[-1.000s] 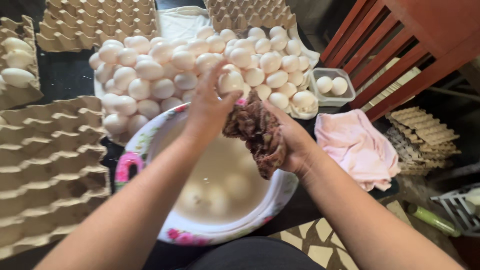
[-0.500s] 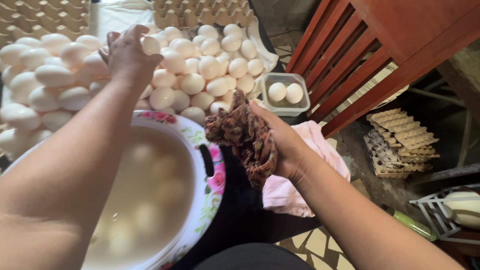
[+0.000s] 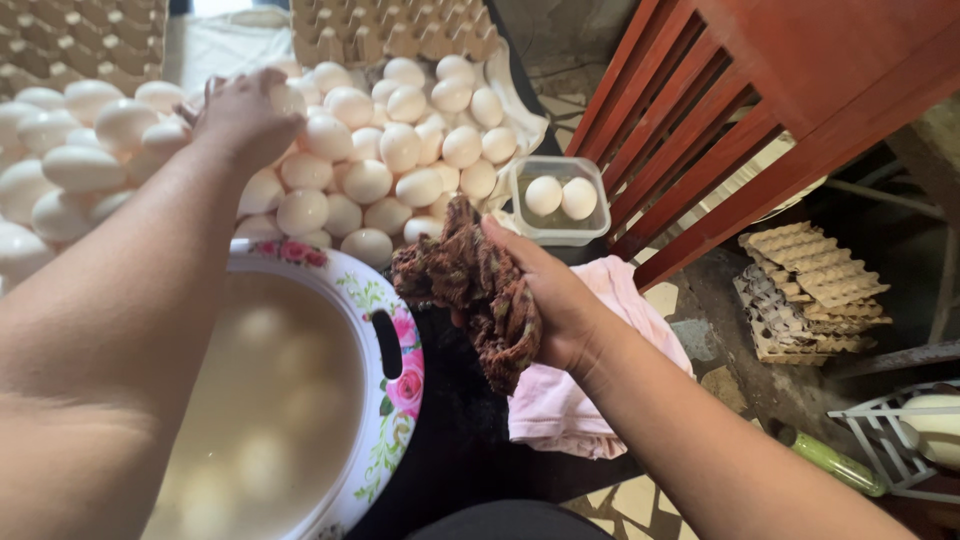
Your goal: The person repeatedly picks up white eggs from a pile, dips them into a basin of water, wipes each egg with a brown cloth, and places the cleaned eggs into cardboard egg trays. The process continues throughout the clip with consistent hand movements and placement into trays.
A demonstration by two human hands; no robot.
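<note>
Left hand (image 3: pixel 240 115): fingers curled over 1 egg (image 3: pixel 288 98) on the heap of white eggs (image 3: pixel 400 150), apparently setting or picking it.
Right hand (image 3: pixel 545 300): closed around a wet brown rag (image 3: pixel 470 285), held clear over the table beside the basin.
Floral basin (image 3: pixel 395 350): cloudy water, eggs soaking.
Clear tub (image 3: pixel 558 200): 2 eggs apart.

Matt eggs (image 3: pixel 400 147) (smooth); rough cloth rag (image 3: pixel 480 290).

A dark desk (image 3: pixel 455 420) holds a big flowered bowl (image 3: pixel 385 395) of cloudy water and a pink cloth (image 3: pixel 560 405) beside it. Farther back, a heap of white eggs (image 3: pixel 400 150) lies on a white sheet (image 3: pixel 215 45), next to a small clear tub (image 3: pixel 560 232) and brown egg trays (image 3: pixel 390 30).
</note>
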